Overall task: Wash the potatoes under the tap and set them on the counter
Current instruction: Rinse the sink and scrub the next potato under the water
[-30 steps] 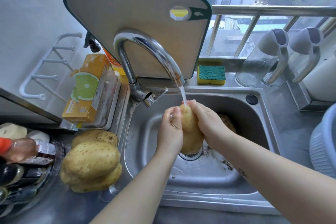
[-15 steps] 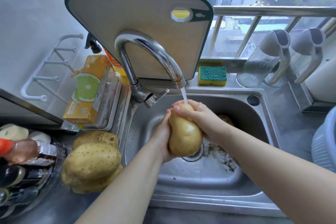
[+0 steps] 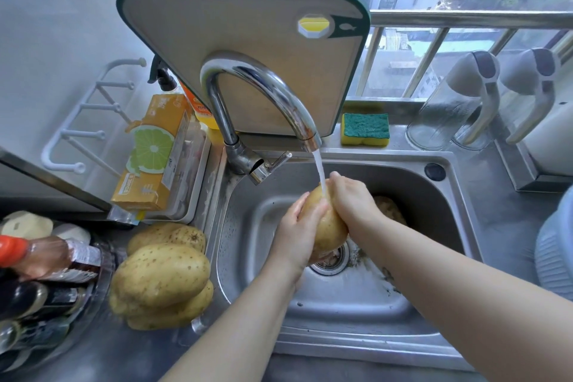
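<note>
A yellow potato (image 3: pixel 327 228) is held over the drain of the steel sink (image 3: pixel 341 313), with the stream from the chrome tap (image 3: pixel 263 87) hitting its top end. My left hand (image 3: pixel 294 232) wraps its left side and my right hand (image 3: pixel 352 203) covers its right side. Another potato (image 3: pixel 389 209) lies in the sink behind my right wrist, mostly hidden. Three potatoes (image 3: pixel 162 276) are piled on the counter left of the sink.
A cutting board (image 3: pixel 248 49) leans behind the tap, with a sponge (image 3: pixel 366 129) at its right. An orange box (image 3: pixel 155 152) in a tray, bottles (image 3: pixel 40 260) at the left, glass jugs (image 3: pixel 455 108) and a pale basin (image 3: pixel 555 251) at the right.
My left hand has come round from behind the potato to its front left side. The potato has turned and both hands have shifted on it under the stream.
</note>
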Motion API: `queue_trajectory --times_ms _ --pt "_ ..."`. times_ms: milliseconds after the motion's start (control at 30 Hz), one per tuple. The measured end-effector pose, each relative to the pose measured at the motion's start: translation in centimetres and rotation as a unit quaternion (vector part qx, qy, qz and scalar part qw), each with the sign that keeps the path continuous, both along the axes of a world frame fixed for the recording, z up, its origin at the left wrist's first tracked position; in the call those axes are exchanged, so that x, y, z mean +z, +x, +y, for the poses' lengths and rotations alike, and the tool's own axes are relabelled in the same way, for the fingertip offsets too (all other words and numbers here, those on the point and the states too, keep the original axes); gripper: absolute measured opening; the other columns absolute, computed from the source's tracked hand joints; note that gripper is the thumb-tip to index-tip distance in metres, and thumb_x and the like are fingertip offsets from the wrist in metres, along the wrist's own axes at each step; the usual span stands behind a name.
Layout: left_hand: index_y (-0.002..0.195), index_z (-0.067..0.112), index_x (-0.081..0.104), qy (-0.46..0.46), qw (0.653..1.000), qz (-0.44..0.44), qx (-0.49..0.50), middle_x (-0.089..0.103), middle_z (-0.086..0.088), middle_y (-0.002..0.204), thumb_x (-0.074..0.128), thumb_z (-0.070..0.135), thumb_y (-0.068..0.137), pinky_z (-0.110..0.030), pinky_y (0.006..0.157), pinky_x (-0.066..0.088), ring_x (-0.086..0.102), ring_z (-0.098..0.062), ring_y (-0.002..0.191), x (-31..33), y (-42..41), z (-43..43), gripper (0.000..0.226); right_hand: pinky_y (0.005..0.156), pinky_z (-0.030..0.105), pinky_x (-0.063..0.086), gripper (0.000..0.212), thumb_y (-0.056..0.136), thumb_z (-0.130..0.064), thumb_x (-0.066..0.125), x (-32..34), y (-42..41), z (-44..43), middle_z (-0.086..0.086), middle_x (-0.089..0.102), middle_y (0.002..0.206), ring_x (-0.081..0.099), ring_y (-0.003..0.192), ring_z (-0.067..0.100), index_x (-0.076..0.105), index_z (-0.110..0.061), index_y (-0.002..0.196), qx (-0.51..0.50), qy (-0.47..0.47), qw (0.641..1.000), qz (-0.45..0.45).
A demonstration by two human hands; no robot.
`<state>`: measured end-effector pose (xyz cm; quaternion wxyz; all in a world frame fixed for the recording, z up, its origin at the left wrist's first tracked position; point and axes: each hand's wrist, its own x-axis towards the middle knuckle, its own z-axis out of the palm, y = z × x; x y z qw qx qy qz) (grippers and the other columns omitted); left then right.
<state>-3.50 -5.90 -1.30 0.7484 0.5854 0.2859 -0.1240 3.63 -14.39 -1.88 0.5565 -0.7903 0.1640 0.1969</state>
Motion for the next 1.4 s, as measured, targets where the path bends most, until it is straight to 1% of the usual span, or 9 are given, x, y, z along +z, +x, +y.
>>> queue_trajectory --times_ms 200,333,433,667,833,967,1133,1267,1400 --pt "0.098 0.023 0.068 -0.148 0.979 0.140 0.030 0.071 -0.008 0.089 0.050 0.051 0.090 -0.038 0.063 0.058 0.068 -0.022 0.078 0.6 0.8 1.2 0.034 0.106 0.022 0.021 0.031 0.095 -0.025 0.046 0.2 -3.6 0.5 0.004 0.051 0.133 0.033 0.134 0.021 0.067 -0.016 0.116 0.145 -0.084 0.957 -0.237" --pt "0.090 0.020 0.071 -0.259 0.945 0.199 0.008 0.073 -0.006 0.082 0.050 0.051 0.086 -0.029 0.059 0.058 0.072 -0.020 0.068 0.8 0.8 2.0 0.038 0.110 0.057 0.027 0.048 0.082 -0.049 0.055 -0.7 -4.6 -1.7 -0.002 0.059 0.128 0.038 0.136 0.027 0.060 -0.022 0.122 0.321 -0.137 0.847 -0.401" --pt "0.093 0.015 0.071 -0.301 0.926 0.229 0.023 0.072 -0.009 0.085 0.057 0.047 0.082 -0.032 0.060 0.058 0.071 -0.025 0.075 0.8 0.8 1.9 0.037 0.103 0.057 0.034 0.054 0.078 -0.052 0.062 -1.1 -3.5 -2.8 0.002 0.061 0.119 0.054 0.115 0.022 0.057 -0.018 0.120 0.368 -0.144 0.801 -0.449" --pt "0.106 0.019 0.068 -0.278 0.944 0.170 0.055 0.072 -0.009 0.088 0.052 0.046 0.089 -0.038 0.060 0.057 0.070 -0.023 0.074 0.7 1.2 2.2 0.036 0.100 0.015 0.026 0.048 0.085 -0.046 0.041 0.0 -3.0 0.0 0.002 0.062 0.116 0.047 0.118 0.013 0.072 -0.013 0.102 0.223 -0.062 0.913 -0.336" --pt "0.116 0.014 0.063 -0.248 0.950 0.184 0.039 0.069 -0.015 0.092 0.050 0.047 0.090 -0.039 0.058 0.057 0.066 -0.029 0.079 1.0 1.1 3.5 0.044 0.092 0.010 0.033 0.026 0.092 -0.034 0.055 0.5 -2.1 1.2 0.000 0.059 0.119 0.048 0.110 0.005 0.071 -0.018 0.104 0.180 -0.031 0.962 -0.201" --pt "0.117 0.016 0.059 -0.204 0.958 0.197 -0.032 0.068 -0.019 0.103 0.053 0.051 0.088 -0.041 0.057 0.057 0.069 -0.033 0.076 1.4 0.8 4.2 0.046 0.093 0.043 0.053 0.020 0.089 -0.024 0.063 0.3 -1.2 0.2 0.006 0.066 0.110 0.064 0.101 0.021 0.066 -0.017 0.107 0.075 0.061 0.995 -0.037" --pt "0.097 0.021 0.064 0.078 0.984 0.141 -0.069 0.068 -0.012 0.106 0.051 0.051 0.090 -0.046 0.082 0.056 0.068 -0.029 0.089 1.6 1.9 3.9 0.034 0.078 0.047 0.056 0.017 0.086 -0.017 0.063 -0.2 -1.2 0.1 0.013 0.067 0.084 0.065 0.083 0.032 0.072 -0.013 0.072 -0.048 0.103 0.991 0.064" --pt "0.107 0.020 0.069 0.368 0.917 -0.091 -0.126 0.067 -0.002 0.107 0.046 0.039 0.096 -0.024 0.081 0.043 0.059 -0.016 0.095 1.9 2.0 3.3 0.032 0.085 0.048 0.054 0.017 0.086 -0.024 0.061 -0.6 -0.4 0.2 0.017 0.067 0.095 0.066 0.093 0.036 0.067 -0.008 0.084 -0.145 0.104 0.975 0.133" --pt "0.130 0.030 0.053 0.396 0.854 -0.198 -0.274 0.050 0.007 0.128 0.061 0.049 0.085 -0.031 0.097 0.042 0.051 -0.015 0.114 1.7 1.1 3.2 0.049 0.081 0.048 0.055 0.018 0.094 -0.025 0.056 -0.5 -0.1 -0.4 0.018 0.063 0.098 0.063 0.089 0.035 0.061 -0.008 0.097 -0.160 0.142 0.957 0.197"
